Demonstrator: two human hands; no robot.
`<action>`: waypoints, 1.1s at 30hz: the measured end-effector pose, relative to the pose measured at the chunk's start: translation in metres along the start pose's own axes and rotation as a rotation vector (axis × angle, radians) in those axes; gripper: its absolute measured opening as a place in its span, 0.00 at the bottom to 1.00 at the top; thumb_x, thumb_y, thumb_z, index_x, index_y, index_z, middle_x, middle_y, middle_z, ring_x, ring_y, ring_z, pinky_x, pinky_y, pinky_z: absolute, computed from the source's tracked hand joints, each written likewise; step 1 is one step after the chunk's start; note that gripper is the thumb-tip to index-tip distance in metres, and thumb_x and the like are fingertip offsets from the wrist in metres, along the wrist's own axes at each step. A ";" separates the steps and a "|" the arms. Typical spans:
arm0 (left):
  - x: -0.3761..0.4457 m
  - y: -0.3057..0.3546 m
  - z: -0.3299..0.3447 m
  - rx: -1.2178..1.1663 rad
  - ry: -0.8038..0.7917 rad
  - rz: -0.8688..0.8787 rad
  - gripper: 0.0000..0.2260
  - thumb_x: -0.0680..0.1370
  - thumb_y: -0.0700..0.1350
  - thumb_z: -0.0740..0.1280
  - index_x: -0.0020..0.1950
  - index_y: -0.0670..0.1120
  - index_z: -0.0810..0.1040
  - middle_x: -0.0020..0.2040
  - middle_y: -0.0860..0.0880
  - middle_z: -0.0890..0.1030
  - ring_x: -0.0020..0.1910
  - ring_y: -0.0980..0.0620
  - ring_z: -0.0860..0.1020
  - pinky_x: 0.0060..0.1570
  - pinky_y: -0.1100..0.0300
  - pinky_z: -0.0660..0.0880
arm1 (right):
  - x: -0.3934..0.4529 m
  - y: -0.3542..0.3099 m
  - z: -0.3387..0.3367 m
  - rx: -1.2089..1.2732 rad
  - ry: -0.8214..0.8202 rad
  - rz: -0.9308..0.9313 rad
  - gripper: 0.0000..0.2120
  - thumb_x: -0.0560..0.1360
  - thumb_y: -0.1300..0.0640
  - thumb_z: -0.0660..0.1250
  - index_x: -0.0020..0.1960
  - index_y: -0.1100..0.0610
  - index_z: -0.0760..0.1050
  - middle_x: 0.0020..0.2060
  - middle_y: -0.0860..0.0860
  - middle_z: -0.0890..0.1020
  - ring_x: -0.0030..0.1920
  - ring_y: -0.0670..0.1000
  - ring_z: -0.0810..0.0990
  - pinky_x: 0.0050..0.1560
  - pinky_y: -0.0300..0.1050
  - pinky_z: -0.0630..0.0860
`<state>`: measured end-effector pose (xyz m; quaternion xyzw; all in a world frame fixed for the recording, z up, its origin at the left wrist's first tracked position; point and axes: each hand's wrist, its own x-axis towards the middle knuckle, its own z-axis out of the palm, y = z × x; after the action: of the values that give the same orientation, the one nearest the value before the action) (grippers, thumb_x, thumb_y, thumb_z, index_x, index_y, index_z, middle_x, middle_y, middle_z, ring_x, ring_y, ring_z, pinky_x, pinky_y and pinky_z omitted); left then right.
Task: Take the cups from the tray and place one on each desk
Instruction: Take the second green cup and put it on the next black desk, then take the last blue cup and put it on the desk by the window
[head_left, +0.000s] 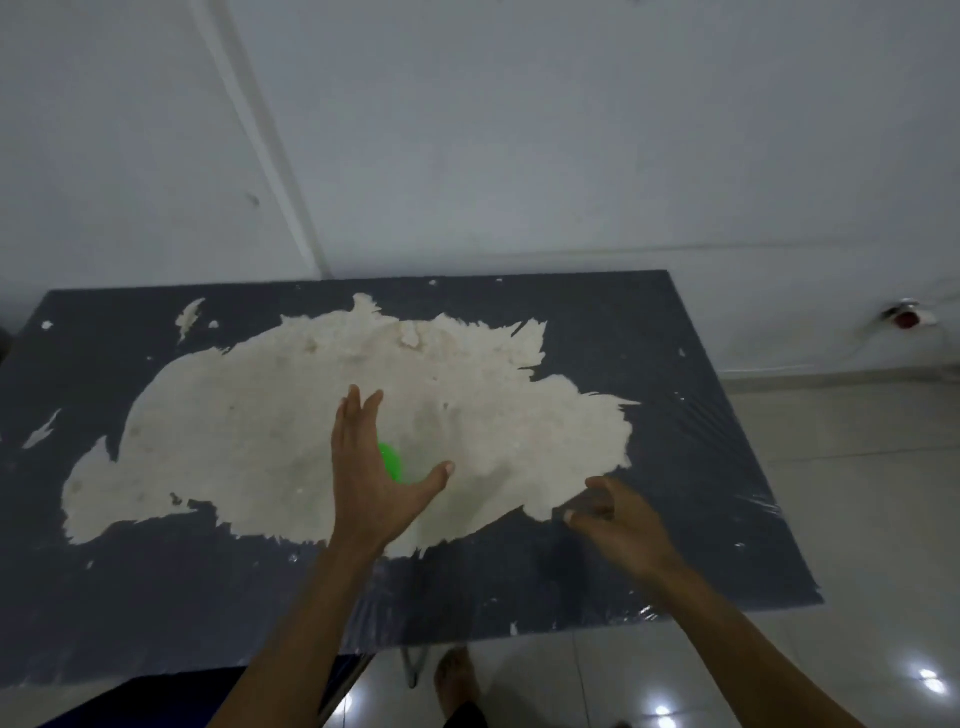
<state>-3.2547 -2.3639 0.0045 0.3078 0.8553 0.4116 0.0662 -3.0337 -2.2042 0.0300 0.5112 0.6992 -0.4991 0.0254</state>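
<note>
One green cup (390, 462) under our spread left hand (371, 467), set on desk (208, 597); right hand (618, 519) loosely curled, empty.

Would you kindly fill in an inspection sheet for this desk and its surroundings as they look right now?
Surface: dark grey desk top under clear plastic film, with a large off-white worn patch across its middle.
Job's things: one bright green object, probably a cup, mostly hidden behind the left hand; no tray in view.
Clutter: small white flecks on the desk; nothing else seen.
Grippers: left hand open, fingers spread beside the green object; right hand loosely curled, holding nothing, above the desk's right part.
Cables: thin cable running along the wall to a small white and red wall fitting.
Surroundings: plain white wall, glossy pale floor tiles, a bare foot below the desk edge.
</note>
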 end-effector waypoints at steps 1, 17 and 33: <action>0.000 0.015 0.006 0.007 0.004 0.025 0.48 0.62 0.67 0.70 0.76 0.49 0.59 0.80 0.48 0.53 0.78 0.47 0.51 0.74 0.41 0.58 | -0.002 0.005 -0.013 0.016 0.036 -0.015 0.26 0.72 0.53 0.72 0.68 0.53 0.69 0.61 0.52 0.76 0.59 0.52 0.76 0.51 0.42 0.72; -0.111 0.316 0.266 0.076 -0.423 0.524 0.44 0.68 0.56 0.74 0.77 0.45 0.56 0.80 0.43 0.46 0.79 0.44 0.47 0.76 0.43 0.51 | -0.078 0.200 -0.281 0.125 0.512 -0.053 0.27 0.74 0.50 0.69 0.70 0.52 0.65 0.65 0.55 0.73 0.65 0.52 0.72 0.59 0.38 0.67; -0.191 0.580 0.518 0.155 -0.885 0.984 0.42 0.72 0.61 0.68 0.78 0.47 0.52 0.80 0.43 0.44 0.79 0.45 0.44 0.76 0.45 0.50 | -0.114 0.380 -0.510 -0.025 0.985 0.281 0.30 0.74 0.47 0.67 0.73 0.52 0.62 0.67 0.52 0.69 0.67 0.52 0.67 0.59 0.47 0.72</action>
<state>-2.6379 -1.8577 0.0711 0.8061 0.5342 0.1659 0.1930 -2.4557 -1.9219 0.0922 0.7744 0.5587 -0.1823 -0.2343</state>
